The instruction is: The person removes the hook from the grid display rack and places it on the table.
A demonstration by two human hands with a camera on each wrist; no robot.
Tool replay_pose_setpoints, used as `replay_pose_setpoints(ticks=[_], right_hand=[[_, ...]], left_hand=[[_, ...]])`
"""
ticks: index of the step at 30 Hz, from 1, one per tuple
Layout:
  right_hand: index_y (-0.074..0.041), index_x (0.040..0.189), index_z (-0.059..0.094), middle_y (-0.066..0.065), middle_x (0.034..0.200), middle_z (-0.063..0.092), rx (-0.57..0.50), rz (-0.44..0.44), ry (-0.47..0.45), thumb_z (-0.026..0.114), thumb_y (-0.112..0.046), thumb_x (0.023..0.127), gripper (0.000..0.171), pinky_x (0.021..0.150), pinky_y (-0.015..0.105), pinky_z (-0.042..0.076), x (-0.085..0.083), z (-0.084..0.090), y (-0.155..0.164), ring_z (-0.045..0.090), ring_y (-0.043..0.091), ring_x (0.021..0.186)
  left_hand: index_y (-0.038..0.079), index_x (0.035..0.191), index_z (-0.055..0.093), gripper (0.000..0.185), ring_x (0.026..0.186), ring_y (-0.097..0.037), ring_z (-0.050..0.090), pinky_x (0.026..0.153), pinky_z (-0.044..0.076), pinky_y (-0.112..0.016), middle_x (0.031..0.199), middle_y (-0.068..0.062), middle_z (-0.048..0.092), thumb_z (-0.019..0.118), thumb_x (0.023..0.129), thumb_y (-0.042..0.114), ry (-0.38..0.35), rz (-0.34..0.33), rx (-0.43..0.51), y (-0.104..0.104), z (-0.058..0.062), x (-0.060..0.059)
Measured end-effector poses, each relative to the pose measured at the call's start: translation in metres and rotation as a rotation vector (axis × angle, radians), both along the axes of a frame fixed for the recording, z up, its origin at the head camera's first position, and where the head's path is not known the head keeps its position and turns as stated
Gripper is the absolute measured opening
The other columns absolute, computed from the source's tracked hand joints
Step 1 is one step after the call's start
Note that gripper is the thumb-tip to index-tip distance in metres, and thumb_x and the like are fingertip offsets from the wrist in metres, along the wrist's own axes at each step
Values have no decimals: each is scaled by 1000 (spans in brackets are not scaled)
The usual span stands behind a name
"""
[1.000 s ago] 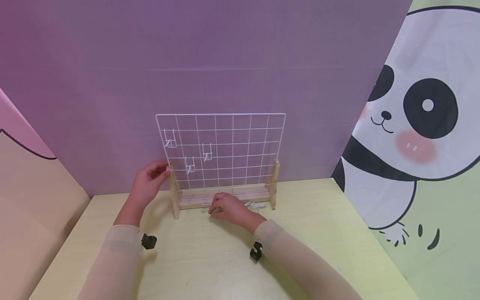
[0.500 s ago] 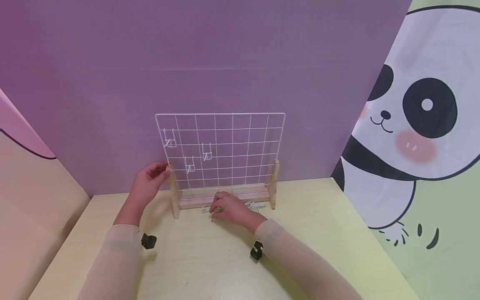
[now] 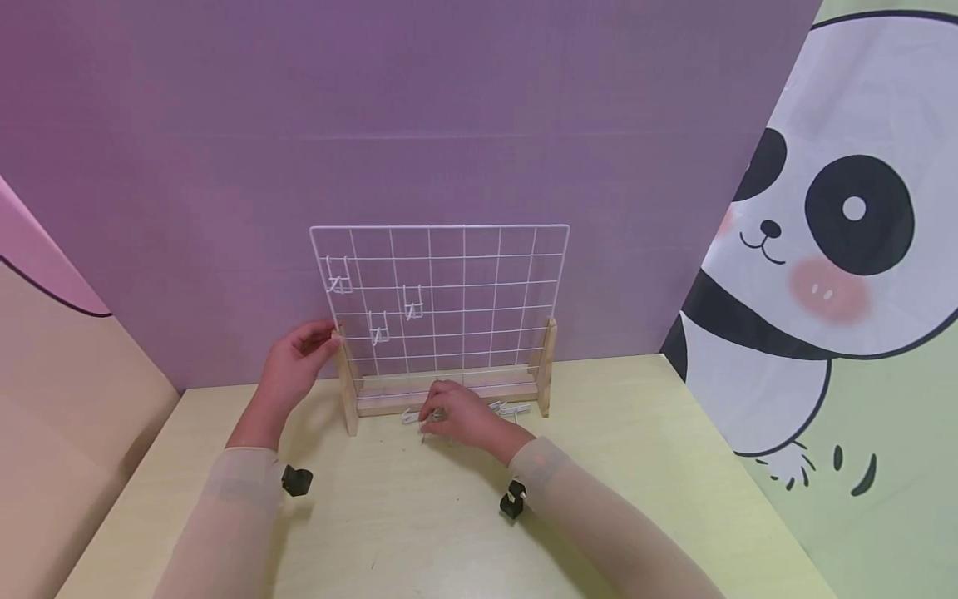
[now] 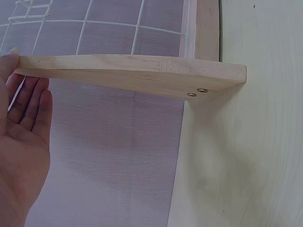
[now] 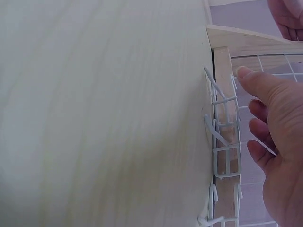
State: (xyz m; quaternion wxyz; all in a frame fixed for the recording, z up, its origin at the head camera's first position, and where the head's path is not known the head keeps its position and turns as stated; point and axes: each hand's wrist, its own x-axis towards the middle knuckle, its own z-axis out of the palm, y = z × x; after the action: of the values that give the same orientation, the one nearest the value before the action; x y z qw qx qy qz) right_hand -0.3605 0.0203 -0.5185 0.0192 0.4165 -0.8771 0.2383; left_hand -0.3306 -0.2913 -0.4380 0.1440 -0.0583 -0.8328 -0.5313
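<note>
Presently, a white wire grid (image 3: 441, 299) stands upright in a wooden stand (image 3: 449, 398) at the far edge of the pale table (image 3: 419, 524), against a purple wall (image 3: 374, 108). Three white wire hooks (image 3: 379, 329) hang on the left part of the grid.

The left hand (image 3: 295, 362) rests against the top of the stand's left upright post (image 3: 346, 378). In the left wrist view the left hand (image 4: 23, 127) shows straight, relaxed fingers (image 4: 35, 101) lying behind the post (image 4: 132, 75), with the thumb tip on its upper edge; nothing is gripped.

The right hand (image 3: 460, 416) lies low on the table, just in front of the stand's bottom rail. In the right wrist view the right hand (image 5: 274, 137) has loosely curled fingers (image 5: 258, 127), and a thin white wire runs across them, apparently pinched; how firm the hold is cannot be told. Loose white hooks (image 5: 222, 142) lie on the table against the rail, just beside the fingertips. More loose hooks (image 3: 512, 408) lie to the right of this hand.

A panda banner (image 3: 838, 233) hangs at the right.
</note>
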Motion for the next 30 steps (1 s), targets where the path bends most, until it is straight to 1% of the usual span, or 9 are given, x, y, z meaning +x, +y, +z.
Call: replay_pose_setpoints(ticks=[5,8,12,16,19,22,27,30], right_hand=[[-15,109,86,-9,102,67,-83,1,-30,87,-22,99,13,86,22,52,-1,0,2,59,7,95],[-13,111,85,-6,104,69,-141,-8,-32,84,-21,102,12,86,23,53,-1,1,2,62,8,95],[-9,112,83,-2,103,69,-254,-36,-21,82,-17,103,12,82,23,55,2,12,1,65,13,94],[-3,114,80,3,102,72,-424,-51,26,82,-12,102,15,81,24,56,4,28,-2,66,16,93],[-1,116,78,6,101,73,-538,-51,66,83,-9,101,17,82,26,57,2,38,-5,66,18,92],[-1,118,76,10,103,73,-618,-51,85,82,-7,101,20,83,29,59,1,50,-8,67,20,93],[3,120,73,15,104,73,-724,-44,66,82,-3,100,23,84,31,60,1,66,-14,68,24,94],[4,120,72,14,103,73,-760,-48,73,82,-3,100,23,85,31,60,0,73,-16,68,26,93]], left_hand=[[-3,150,64,45,121,-10,61,96,47,-6,143,-25,67,68,113,23,20,-3,-9,0,-1,-3],[-3,151,62,46,120,-7,60,95,46,-5,144,-25,67,67,113,22,22,-1,-18,-1,-2,-4],[-3,152,61,46,122,-11,60,96,45,-5,145,-24,67,67,114,22,16,-3,-19,-1,-2,-4],[-1,152,62,46,126,-18,61,97,46,-6,145,-24,67,67,114,24,9,-5,-12,0,-1,-2],[-1,151,63,46,129,-27,62,98,47,-8,144,-24,66,67,114,25,5,-5,-7,1,0,-1],[-1,150,63,46,130,-30,62,99,48,-9,144,-24,66,67,113,25,3,-4,-3,1,0,-1],[-1,150,64,47,129,-26,63,99,50,-9,144,-23,66,68,113,27,-6,-2,1,0,0,-1],[-1,150,63,47,130,-27,62,99,50,-9,144,-23,66,67,113,27,-10,-7,5,0,0,-1]])
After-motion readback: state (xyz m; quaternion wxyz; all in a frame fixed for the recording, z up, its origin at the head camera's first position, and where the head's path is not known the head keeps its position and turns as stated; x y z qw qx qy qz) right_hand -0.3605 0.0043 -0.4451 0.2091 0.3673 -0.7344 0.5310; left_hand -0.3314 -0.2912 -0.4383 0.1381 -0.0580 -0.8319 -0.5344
